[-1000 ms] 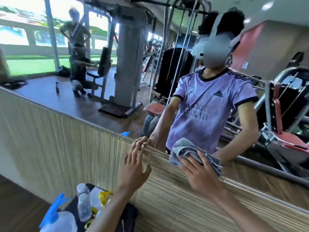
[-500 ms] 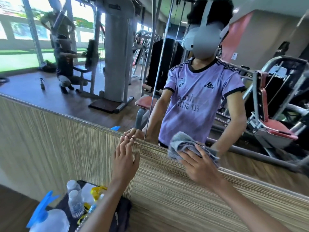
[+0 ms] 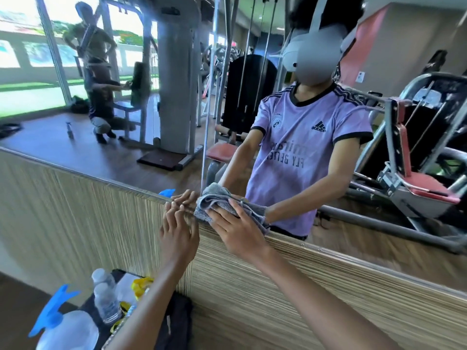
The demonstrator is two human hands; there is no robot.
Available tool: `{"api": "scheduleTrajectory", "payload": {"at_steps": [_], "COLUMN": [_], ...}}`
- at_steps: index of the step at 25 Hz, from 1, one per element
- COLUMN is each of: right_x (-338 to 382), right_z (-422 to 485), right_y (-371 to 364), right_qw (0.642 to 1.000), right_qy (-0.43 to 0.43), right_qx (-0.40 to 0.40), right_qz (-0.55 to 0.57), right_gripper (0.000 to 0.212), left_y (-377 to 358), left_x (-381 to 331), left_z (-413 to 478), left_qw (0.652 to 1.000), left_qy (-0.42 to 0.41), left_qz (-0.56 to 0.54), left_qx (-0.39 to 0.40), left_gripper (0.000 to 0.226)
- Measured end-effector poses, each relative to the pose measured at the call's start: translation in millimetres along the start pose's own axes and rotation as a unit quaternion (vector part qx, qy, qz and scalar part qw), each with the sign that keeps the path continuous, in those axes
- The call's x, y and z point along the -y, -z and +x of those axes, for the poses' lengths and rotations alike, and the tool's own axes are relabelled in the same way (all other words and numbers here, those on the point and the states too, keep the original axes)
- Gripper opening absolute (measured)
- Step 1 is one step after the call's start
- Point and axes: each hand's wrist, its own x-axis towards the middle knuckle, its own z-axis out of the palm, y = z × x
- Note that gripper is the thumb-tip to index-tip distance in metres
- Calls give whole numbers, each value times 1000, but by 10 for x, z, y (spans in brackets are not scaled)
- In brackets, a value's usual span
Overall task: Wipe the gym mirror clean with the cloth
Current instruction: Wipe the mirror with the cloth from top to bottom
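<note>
The gym mirror (image 3: pixel 106 152) fills the wall above a striped wooden panel. A crumpled grey cloth (image 3: pixel 214 202) lies against the mirror's bottom edge near the vertical seam. My right hand (image 3: pixel 237 228) presses the cloth to the glass with spread, fairly straight fingers. Just left of the cloth, my left hand (image 3: pixel 178 231) rests with straight fingertips on the mirror's lower rim. Both hands and the cloth are doubled in the reflection.
A spray bottle with a blue trigger (image 3: pixel 63 324) stands at the bottom left. Two small water bottles (image 3: pixel 104 299) and a yellow item (image 3: pixel 141 286) sit on a dark surface below my left arm. The wooden panel (image 3: pixel 278 299) runs under the mirror.
My right hand has slid the cloth leftward along the mirror's bottom edge until it nearly meets my left hand. The left hand stays on the rim.
</note>
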Motion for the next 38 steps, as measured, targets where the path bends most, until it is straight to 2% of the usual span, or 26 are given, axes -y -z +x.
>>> {"api": "scheduleTrajectory", "payload": {"at_steps": [3,7,9,12,15,20,25,32,38], "right_x": [-359,-864,-929,-604,-386,-798,-1334,-1081,-1418], "right_z": [-689,-1786,-1797,-1305,-985,-1768,-2858,-2407,-2917], "right_y": [209,529,545,376,274,503,807,705,841], "right_qw": [1000,998,998,999,1000,999,996,999,998], "right_qy": [-4,-25,-36,-28,-26,-21,-50,-36,-20], "right_qx": [3,11,20,15,6,28,49,28,42], "right_qz": [-18,-56,-45,-28,-4,-29,-51,-21,-34], "right_gripper": [28,30,35,36,40,41,45,47,42], "left_y": [-147,-375,-396,-374,-361,-401,-611,-587,-629], "left_x": [-518,-1023,-1068,-1023,-1021,-1544,-1945,-1953,-1876], "left_z": [-159,-432,-464,-439,-450,-577,-838,-854,-840], "left_qw": [989,974,973,975,979,948,938,951,954], "left_qy": [108,147,160,167,166,266,272,263,257], "left_qz": [-90,-155,-149,-119,-83,-163,-202,-132,-118], "left_qx": [42,77,79,89,89,59,75,97,102], "left_gripper": [75,87,87,75,72,70,72,69,69]}}
